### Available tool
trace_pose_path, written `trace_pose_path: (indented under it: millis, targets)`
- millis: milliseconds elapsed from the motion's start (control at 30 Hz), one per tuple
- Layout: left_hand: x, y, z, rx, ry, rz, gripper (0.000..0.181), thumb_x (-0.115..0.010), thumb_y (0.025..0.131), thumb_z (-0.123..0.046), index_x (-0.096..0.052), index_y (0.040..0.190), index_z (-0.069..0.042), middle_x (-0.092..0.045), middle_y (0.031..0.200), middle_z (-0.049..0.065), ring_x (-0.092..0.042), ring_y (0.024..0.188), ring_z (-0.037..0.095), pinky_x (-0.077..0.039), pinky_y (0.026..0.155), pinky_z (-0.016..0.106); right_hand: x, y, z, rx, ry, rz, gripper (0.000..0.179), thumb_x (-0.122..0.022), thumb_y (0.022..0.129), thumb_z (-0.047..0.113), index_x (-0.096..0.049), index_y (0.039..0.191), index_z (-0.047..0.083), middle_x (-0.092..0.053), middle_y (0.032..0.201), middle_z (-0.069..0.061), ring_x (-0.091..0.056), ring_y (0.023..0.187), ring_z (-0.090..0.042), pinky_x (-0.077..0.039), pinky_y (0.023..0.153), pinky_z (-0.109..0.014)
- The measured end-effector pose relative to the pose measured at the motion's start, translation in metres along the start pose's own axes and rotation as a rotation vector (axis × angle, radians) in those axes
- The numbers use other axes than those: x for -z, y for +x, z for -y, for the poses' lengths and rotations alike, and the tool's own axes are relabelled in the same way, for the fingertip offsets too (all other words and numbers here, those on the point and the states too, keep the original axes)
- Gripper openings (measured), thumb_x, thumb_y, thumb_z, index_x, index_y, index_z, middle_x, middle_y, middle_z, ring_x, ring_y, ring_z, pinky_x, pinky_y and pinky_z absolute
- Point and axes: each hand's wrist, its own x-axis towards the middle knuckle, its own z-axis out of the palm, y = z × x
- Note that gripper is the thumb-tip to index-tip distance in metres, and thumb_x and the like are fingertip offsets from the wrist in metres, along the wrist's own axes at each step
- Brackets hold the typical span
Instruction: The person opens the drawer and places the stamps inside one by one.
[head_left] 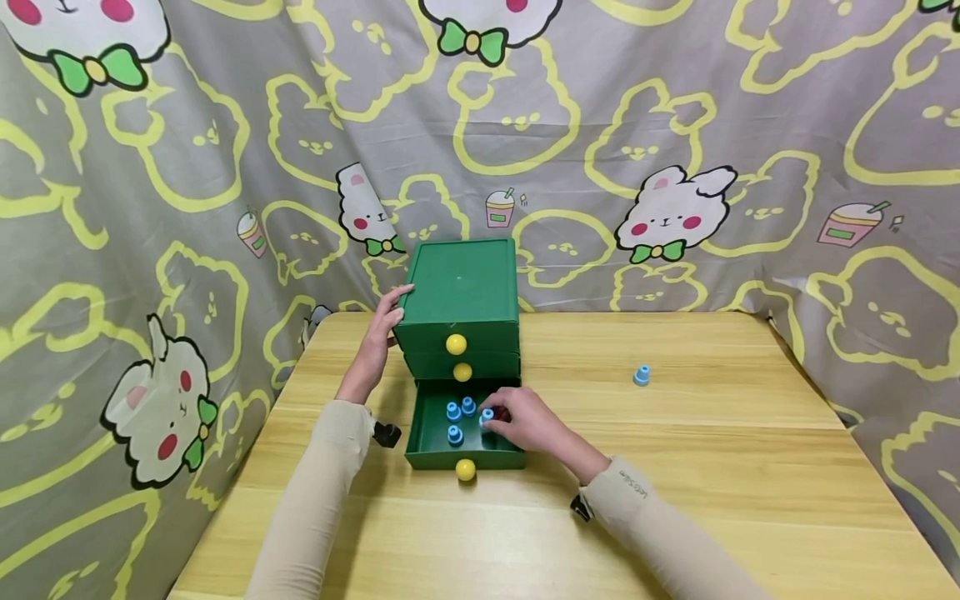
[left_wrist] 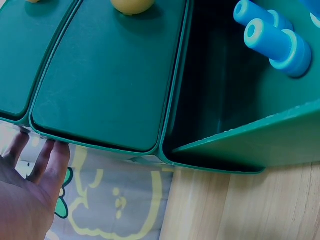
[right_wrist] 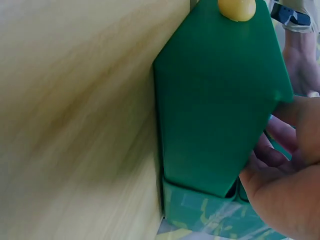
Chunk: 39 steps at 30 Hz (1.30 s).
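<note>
A small green drawer cabinet stands on the table, its bottom drawer pulled out. My left hand rests against the cabinet's left side with extended fingers, also seen in the left wrist view. Inside the drawer, my right hand pinches a light-blue stepped peg between thumb and fingers. Three more blue pegs, such as the front one, stand upright on the drawer floor to its left. In the right wrist view the drawer wall hides the held peg.
Another blue peg stands on the wooden table, right of the cabinet. The two upper drawers are closed and have yellow round knobs. A patterned grey curtain surrounds the table at the back and left.
</note>
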Motion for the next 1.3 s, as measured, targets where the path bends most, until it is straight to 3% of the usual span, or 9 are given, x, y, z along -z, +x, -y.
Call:
trace_pose_path:
  millis: [233,633,800,1033,1300]
  targets:
    - [-0.001,-0.001,0.0,-0.001,0.005,0.003,0.052,-0.036,0.107,-0.046,-0.037,0.158,-0.038,-0.023,0.169,-0.004,-0.032,0.145,0.036,-0.027,0.109,0.069,-0.008,0.005,0.005,0.005,-0.031,0.057,0.024,-0.075,0.096,0.018,-0.078,0.118,0.007,-0.074,0.105,-0.002,-0.061,0.086,-0.01,-0.053,0.078,-0.026]
    - [-0.001,0.0,0.0,-0.009,-0.001,0.006,0.053,-0.036,0.107,-0.047,-0.037,0.159,-0.037,-0.022,0.169,-0.005,-0.032,0.145,0.036,-0.026,0.109,0.068,-0.014,0.013,0.009,-0.004,-0.116,0.075,0.024,-0.078,0.094,0.019,-0.079,0.116,0.011,-0.077,0.116,-0.003,-0.066,0.104,-0.018,-0.051,0.099,-0.043]
    - [-0.001,0.0,-0.001,-0.01,0.001,0.002,0.053,-0.036,0.106,-0.048,-0.037,0.158,-0.037,-0.021,0.17,-0.005,-0.031,0.146,0.036,-0.026,0.109,0.069,-0.019,0.017,0.008,0.001,-0.148,0.068,0.023,-0.079,0.093,0.019,-0.079,0.115,0.01,-0.077,0.116,-0.003,-0.067,0.105,-0.018,-0.052,0.098,-0.041]
    - [-0.001,0.0,0.001,-0.006,-0.001,-0.004,0.054,-0.036,0.106,-0.048,-0.037,0.158,-0.036,-0.021,0.169,-0.004,-0.032,0.145,0.037,-0.027,0.109,0.068,-0.024,0.019,0.009,0.033,-0.177,0.062,0.021,-0.079,0.093,0.017,-0.08,0.111,0.008,-0.077,0.111,-0.005,-0.06,0.086,-0.012,-0.052,0.081,-0.03]
    - [-0.002,0.001,0.002,-0.005,-0.002,-0.009,0.054,-0.037,0.106,-0.048,-0.038,0.158,-0.036,-0.02,0.17,-0.004,-0.031,0.146,0.037,-0.027,0.109,0.07,-0.026,0.023,0.01,0.008,-0.202,0.071,0.02,-0.08,0.092,0.017,-0.08,0.109,0.008,-0.077,0.109,-0.004,-0.062,0.088,-0.013,-0.054,0.084,-0.033]
